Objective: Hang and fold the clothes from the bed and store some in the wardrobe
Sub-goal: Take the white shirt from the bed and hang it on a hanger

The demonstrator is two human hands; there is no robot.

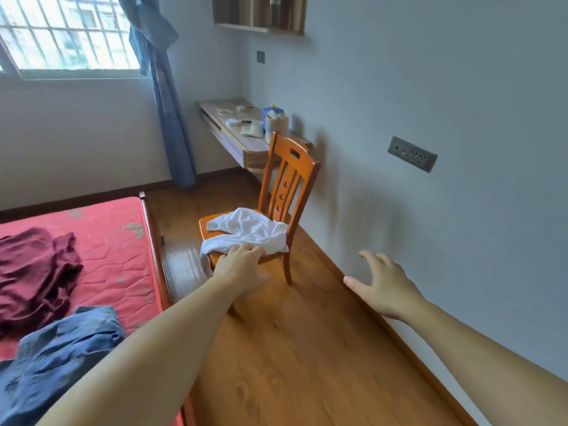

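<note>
A crumpled white garment (pixel 249 230) lies on the seat of an orange wooden chair (pixel 290 167). My left hand (pixel 241 269) reaches out to the chair's front edge, and its fingers touch the near hem of the white cloth. Whether they grip it is hidden by the back of the hand. My right hand (pixel 385 287) hovers over the floor to the right of the chair, fingers spread and holding nothing. On the red mattress (pixel 123 241) at the left lie a dark red garment (pixel 33 272) and a blue denim garment (pixel 55 361).
A wall-mounted wooden desk (pixel 236 139) with small items stands behind the chair. A blue curtain (pixel 169 118) hangs beside the window. The grey wall runs along the right with a socket strip (pixel 412 153). Wooden floor (pixel 292 348) stretches between bed and wall.
</note>
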